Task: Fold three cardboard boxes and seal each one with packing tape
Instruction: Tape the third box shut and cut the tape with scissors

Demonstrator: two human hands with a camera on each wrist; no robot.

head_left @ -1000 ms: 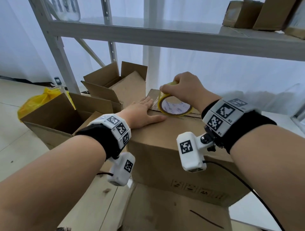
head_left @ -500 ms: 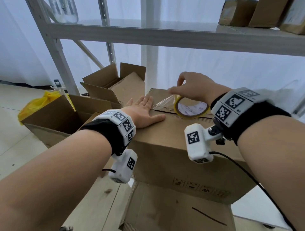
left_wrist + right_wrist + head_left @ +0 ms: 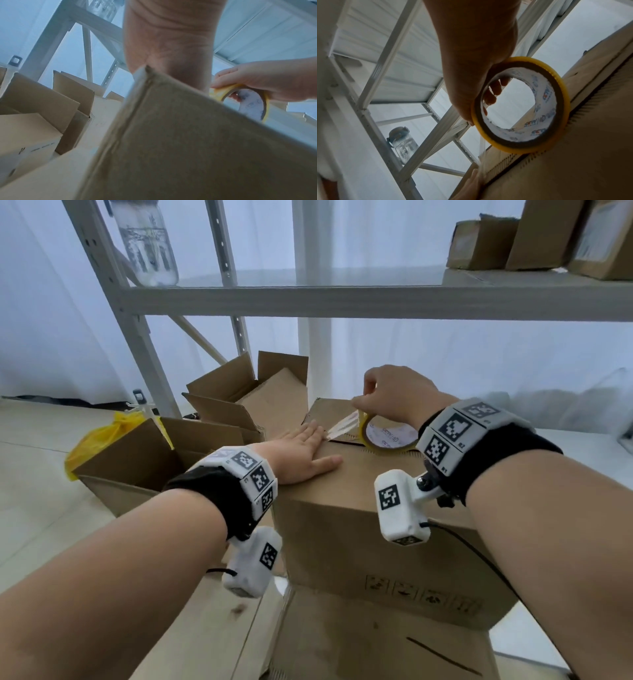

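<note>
A closed cardboard box [image 3: 359, 508] stands in front of me, its top seam running left to right. My left hand [image 3: 301, 450] lies flat on the box top at the seam's left end, fingers straight, pressing down the tape's end. My right hand [image 3: 394, 398] grips a yellow-edged roll of clear packing tape [image 3: 387, 436] standing on the seam; fingers curl through its core [image 3: 494, 92]. A strip of clear tape [image 3: 342, 424] stretches from the roll to my left fingertips. The left wrist view shows the box's side [image 3: 171, 148] and the roll [image 3: 248, 104].
Two open cardboard boxes [image 3: 144, 460] [image 3: 246, 402] stand to the left, with a yellow bag [image 3: 96, 436] beside them. Flat cardboard [image 3: 359, 645] lies under the box. A white metal shelf [image 3: 342, 299] spans overhead, holding a glass jar [image 3: 150, 241] and small boxes [image 3: 534, 237].
My right hand has drawn the tape roll rightward along the seam, paying out a longer strip. The left hand has stayed flat on the box top.
</note>
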